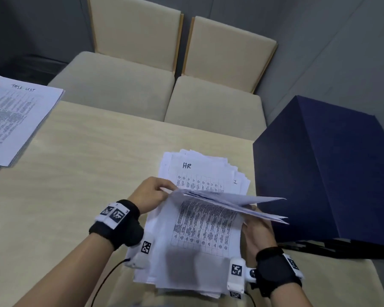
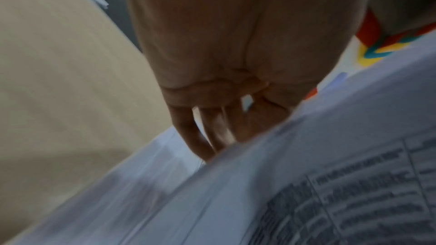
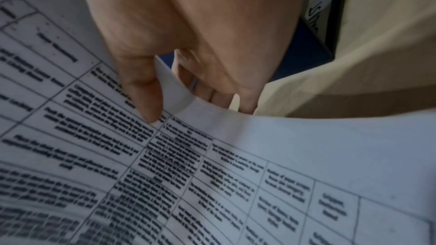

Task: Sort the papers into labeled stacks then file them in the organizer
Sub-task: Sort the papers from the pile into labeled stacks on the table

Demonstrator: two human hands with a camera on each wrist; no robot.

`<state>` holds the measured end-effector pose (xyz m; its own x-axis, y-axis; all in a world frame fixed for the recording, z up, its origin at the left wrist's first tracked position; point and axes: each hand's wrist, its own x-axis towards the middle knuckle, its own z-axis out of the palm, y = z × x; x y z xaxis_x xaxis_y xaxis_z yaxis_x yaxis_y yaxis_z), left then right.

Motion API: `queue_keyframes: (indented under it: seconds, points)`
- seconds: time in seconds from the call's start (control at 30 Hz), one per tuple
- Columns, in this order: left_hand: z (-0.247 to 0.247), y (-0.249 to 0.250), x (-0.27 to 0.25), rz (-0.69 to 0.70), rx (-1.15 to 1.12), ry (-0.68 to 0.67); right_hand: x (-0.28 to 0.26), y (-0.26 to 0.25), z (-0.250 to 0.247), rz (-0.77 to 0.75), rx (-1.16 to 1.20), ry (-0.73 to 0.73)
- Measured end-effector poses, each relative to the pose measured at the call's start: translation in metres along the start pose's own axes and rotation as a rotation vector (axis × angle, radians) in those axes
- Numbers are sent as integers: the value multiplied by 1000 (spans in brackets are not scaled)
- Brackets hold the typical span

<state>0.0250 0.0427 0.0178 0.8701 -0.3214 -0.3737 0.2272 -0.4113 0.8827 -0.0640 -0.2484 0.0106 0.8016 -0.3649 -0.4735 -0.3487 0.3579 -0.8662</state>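
Note:
A loose pile of printed sheets (image 1: 200, 244) lies at the table's near edge. Just beyond it sits a stack headed "HR" (image 1: 200, 171). Both hands hold a thin bundle of sheets (image 1: 231, 201) lifted a little above the near pile. My left hand (image 1: 169, 189) pinches the bundle's left edge. My right hand (image 1: 253, 214) holds its right side, thumb (image 3: 146, 96) on top and fingers underneath. In the left wrist view my left hand (image 2: 212, 137) has its fingers behind a blurred paper edge. The dark blue organizer (image 1: 319, 173) stands at the right, close to the bundle's tip.
A stack headed "TASK LIST" (image 1: 16, 116) lies at the table's far left, overhanging the edge. Two beige chairs (image 1: 164, 85) stand behind the wooden table (image 1: 87, 162). A white label (image 3: 316, 12) shows on the organizer in the right wrist view.

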Motion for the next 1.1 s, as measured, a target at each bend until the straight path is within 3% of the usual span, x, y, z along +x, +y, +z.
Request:
queue_keyframes:
  seconds: [0.07, 0.1, 0.33, 0.47, 0.57, 0.67, 0.73, 0.83, 0.9, 1.0, 1.1]
  points:
    - [6, -11, 8, -114, 310, 239, -1, 1, -1, -13, -13, -1]
    - [10, -14, 11, -157, 418, 297, -1, 1, -2, -8, 7, 28]
    - [39, -8, 23, -288, 528, 295, -5, 4, -10, 7, 91, 35]
    - [40, -3, 15, -107, 332, 360, -10, -1, -13, 5, 84, 33]
    - [26, 2, 7, 60, -21, 262, -7, 2, -16, 28, 92, 99]
    - [18, 12, -3, 37, -355, 45, -4, 7, -11, 64, 93, 49]
    - [15, 9, -2, -42, -426, 17, -9, 4, -8, 5, 53, 14]
    - [17, -9, 12, -131, -89, 270, -7, 7, -9, -55, 17, 50]
    - [22, -14, 17, -188, 155, 368, -5, 9, -8, -83, 4, 86]
    - [32, -10, 19, -269, 236, 305, -7, 3, -6, -37, 36, 72]
    - [37, -10, 17, -158, 255, 206, -13, -2, -8, -24, 36, 67]
